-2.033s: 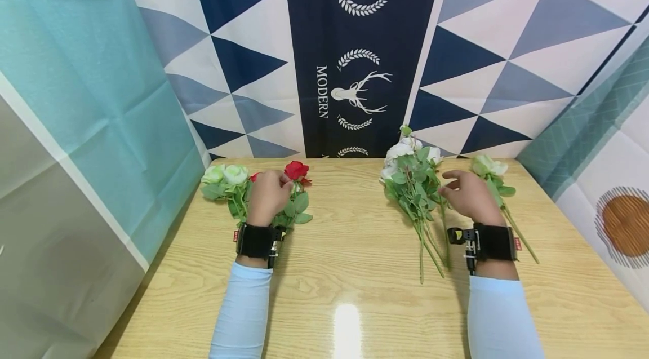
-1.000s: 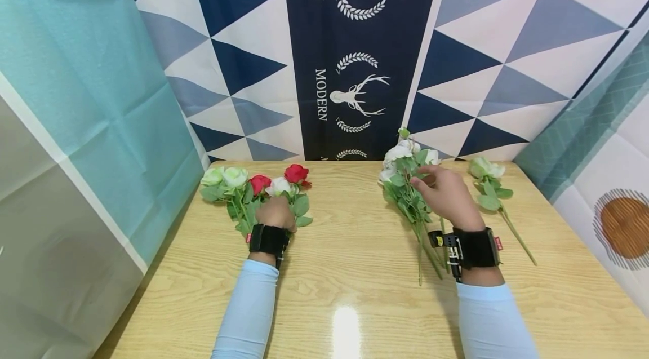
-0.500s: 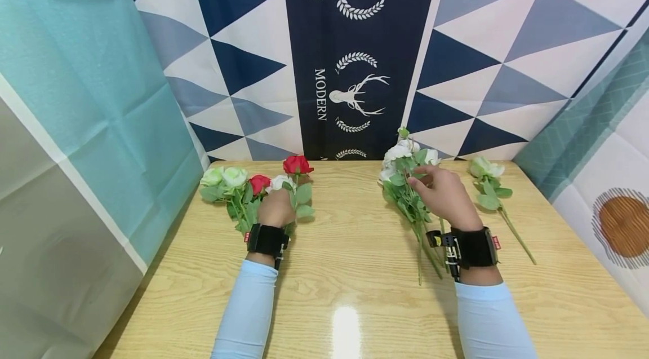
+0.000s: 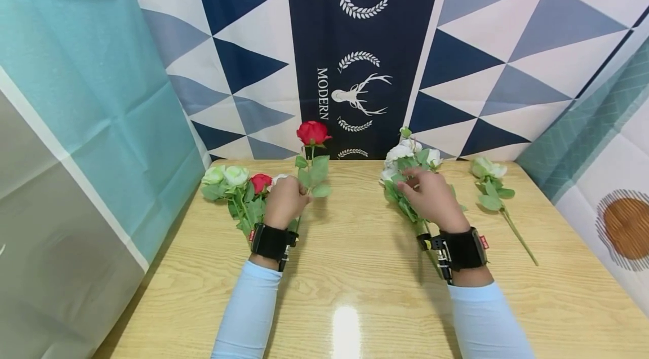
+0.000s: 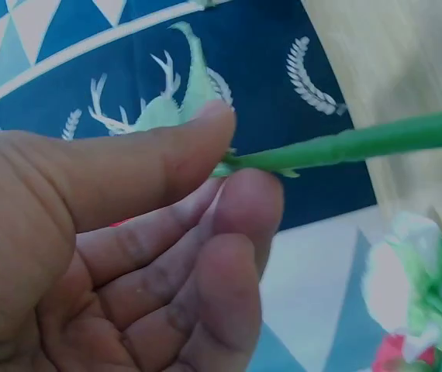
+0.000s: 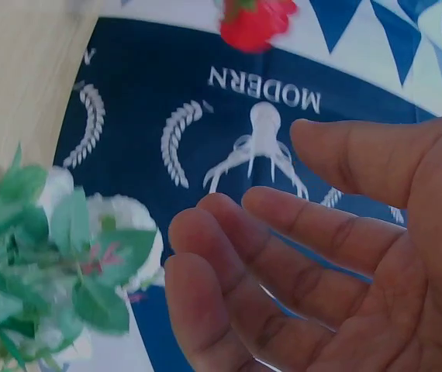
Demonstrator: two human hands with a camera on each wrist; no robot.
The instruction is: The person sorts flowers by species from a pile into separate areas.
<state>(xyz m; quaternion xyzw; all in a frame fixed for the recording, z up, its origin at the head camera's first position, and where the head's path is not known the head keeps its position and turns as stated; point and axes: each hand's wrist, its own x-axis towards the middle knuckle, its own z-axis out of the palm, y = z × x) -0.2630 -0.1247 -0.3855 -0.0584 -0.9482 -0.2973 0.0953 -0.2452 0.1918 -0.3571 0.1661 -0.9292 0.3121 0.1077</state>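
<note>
Wooden bench (image 4: 355,269): left hand (image 4: 286,201) pinches red rose (image 4: 312,132) stem upright, centre frame; right hand (image 4: 431,198), fingers relaxed, rests over white bouquet (image 4: 405,162).

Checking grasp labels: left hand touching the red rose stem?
Touching. The left wrist view shows the left hand pinching the red rose by its green stem between thumb and fingertip.

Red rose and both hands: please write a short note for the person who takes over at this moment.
Left hand: its grip pinches the green stem of the red artificial rose, held upright above the light wooden table.
Right hand: open, over the white rose bunch, holding nothing.
Mixed green, red and white rose pile lies at the left; a single pale green rose lies at the right.
Done: red rose lifted. Left: putting it down somewhere.
</note>
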